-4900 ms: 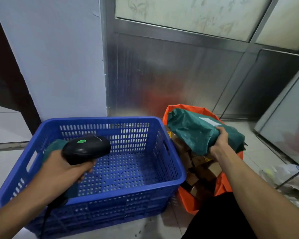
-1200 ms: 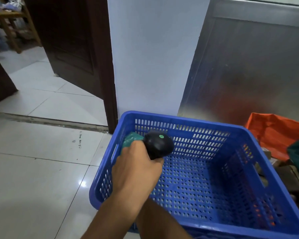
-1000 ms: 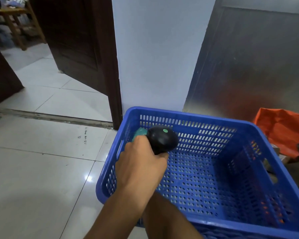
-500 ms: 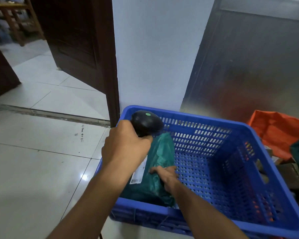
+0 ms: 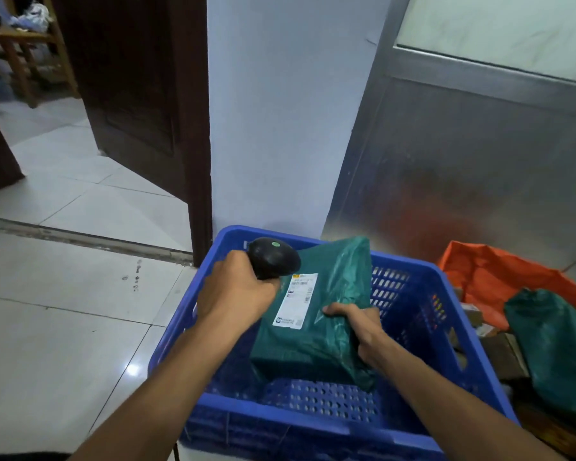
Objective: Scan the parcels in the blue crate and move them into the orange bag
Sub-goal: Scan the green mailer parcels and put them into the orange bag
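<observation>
The right hand point(image 5: 356, 331) had just lifted a green parcel point(image 5: 316, 314) label-up from the blue crate point(image 5: 413, 294), gripping its edge, while the left hand point(image 5: 236, 294) gripped the scanner point(image 5: 273, 257) at the label, ready to scan.

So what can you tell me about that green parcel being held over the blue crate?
The green parcel is a dark green plastic mailer bag, glossy and wrinkled, bulging around a blocky load. A white shipping label with barcodes faces up. It is tilted, its loose top end raised toward the wall, its lower end down inside the blue crate. The right hand grips its right edge; the left hand holds a black scanner just above the label's top corner.
</observation>
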The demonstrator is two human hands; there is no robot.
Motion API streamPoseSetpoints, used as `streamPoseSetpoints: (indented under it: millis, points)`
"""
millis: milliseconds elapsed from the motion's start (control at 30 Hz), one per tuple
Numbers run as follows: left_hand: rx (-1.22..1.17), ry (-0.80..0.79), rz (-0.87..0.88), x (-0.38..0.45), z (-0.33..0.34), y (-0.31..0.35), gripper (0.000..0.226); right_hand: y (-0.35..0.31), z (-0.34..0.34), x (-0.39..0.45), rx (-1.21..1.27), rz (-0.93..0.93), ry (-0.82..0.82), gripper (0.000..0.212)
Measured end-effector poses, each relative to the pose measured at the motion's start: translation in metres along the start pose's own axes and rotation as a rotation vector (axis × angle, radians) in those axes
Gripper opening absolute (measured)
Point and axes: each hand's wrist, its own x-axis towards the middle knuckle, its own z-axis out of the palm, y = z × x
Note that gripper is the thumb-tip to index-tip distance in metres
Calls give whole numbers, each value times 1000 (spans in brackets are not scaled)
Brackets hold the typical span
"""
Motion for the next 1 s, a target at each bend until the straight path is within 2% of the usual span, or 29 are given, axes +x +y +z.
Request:
streamPoseSetpoints:
  millis: [100, 233, 333, 400, 467, 600, 767, 900, 1000]
  points:
    - [-102, -22, 14, -6, 3, 7, 28, -19, -28, -13, -3, -58, 15, 110]
    - [-236, -86, 7, -10, 10, 12, 44, -46, -61, -41, -1, -145, 46, 110]
    - [-299, -158, -6, -10, 16, 11, 27, -67, -79, -75, -19, -229, 57, 71]
    - [-347, -203, -15, -14, 21, 13, 13, -73, -94, -89, -24, -298, 76, 59]
    - [-375, -247, -21, -18, 26, 13, 5, -75, -105, -98, -16, -352, 120, 65]
    - [-428, -335, 22, -31, 33, 19, 5, -69, -122, -112, 3, -426, 144, 90]
    - [-464, -430, 66, -45, 35, 27, 15, -65, -125, -127, 40, -524, 150, 89]
    - [-499, -430, 27, -52, 36, 25, 13, -63, -127, -125, -13, -591, 201, 94]
    - [-481, -418, 7, -55, 34, 21, 7, -57, -133, -120, -108, -618, 278, 106]
